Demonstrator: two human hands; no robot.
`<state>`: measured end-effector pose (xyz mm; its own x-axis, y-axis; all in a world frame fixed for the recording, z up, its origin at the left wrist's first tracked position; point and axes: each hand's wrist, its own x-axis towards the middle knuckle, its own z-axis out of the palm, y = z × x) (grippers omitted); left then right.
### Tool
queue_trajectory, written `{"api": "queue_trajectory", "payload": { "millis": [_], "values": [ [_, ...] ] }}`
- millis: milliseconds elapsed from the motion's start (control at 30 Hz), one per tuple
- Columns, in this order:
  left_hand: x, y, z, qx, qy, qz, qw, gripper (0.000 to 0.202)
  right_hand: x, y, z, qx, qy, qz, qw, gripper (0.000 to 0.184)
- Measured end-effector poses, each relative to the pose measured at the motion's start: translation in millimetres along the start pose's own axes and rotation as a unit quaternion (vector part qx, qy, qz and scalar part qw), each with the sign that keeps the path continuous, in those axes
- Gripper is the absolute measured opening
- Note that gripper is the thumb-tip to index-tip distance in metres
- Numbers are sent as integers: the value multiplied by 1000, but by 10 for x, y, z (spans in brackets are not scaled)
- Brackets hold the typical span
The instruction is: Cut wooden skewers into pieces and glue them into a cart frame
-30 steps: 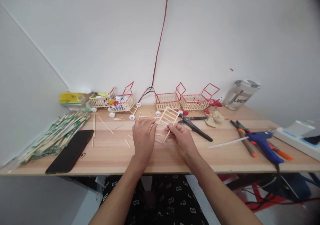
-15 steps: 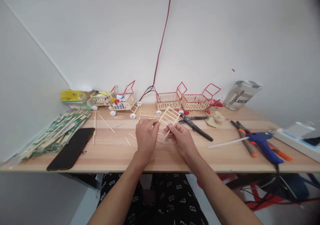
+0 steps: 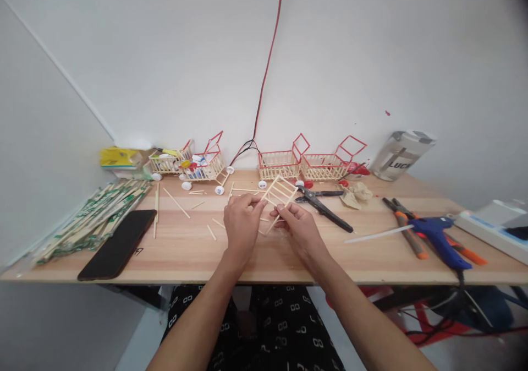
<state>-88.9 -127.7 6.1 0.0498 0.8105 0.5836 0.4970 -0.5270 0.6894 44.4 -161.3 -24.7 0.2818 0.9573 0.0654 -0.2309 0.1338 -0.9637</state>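
Observation:
Between my hands, above the wooden table (image 3: 181, 261), is a small wooden stick frame (image 3: 282, 190) with several crossbars, tilted. My left hand (image 3: 242, 219) pinches its left corner between thumb and fingers. Fingers of my right hand (image 3: 297, 223) are closed on its lower right side, where one stick reaches down past the fingertips. Part of the frame is hidden by the right fingers. Several loose cut sticks (image 3: 176, 203) lie to the left of my hands. Black cutters (image 3: 325, 208) rest just beyond the right hand.
Miniature stick shopping carts (image 3: 278, 165) line the wall. At left lie wrapped chopsticks (image 3: 93, 217) and a black phone (image 3: 117, 244). To the right are a blue glue gun (image 3: 441, 239), orange-handled pliers (image 3: 406, 230), crumpled paper (image 3: 355, 195), a clear container (image 3: 402, 155) and a power strip (image 3: 493, 233).
The view has shifted very slightly. Both hands keep the same grip on the stick frame, with almost no movement.

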Motion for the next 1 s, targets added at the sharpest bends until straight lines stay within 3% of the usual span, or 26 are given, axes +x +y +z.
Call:
{"api": "queue_trajectory", "payload": {
  "millis": [600, 1000],
  "values": [
    [22, 15, -53, 9, -4, 19, 1000, 6, -6, 21, -31, -40, -13, -19, 999, 28],
    [44, -19, -58, 21, 13, 47, 999, 6, -33, -35, -1, 26, -33, -9, 999, 34]
  ]
}}
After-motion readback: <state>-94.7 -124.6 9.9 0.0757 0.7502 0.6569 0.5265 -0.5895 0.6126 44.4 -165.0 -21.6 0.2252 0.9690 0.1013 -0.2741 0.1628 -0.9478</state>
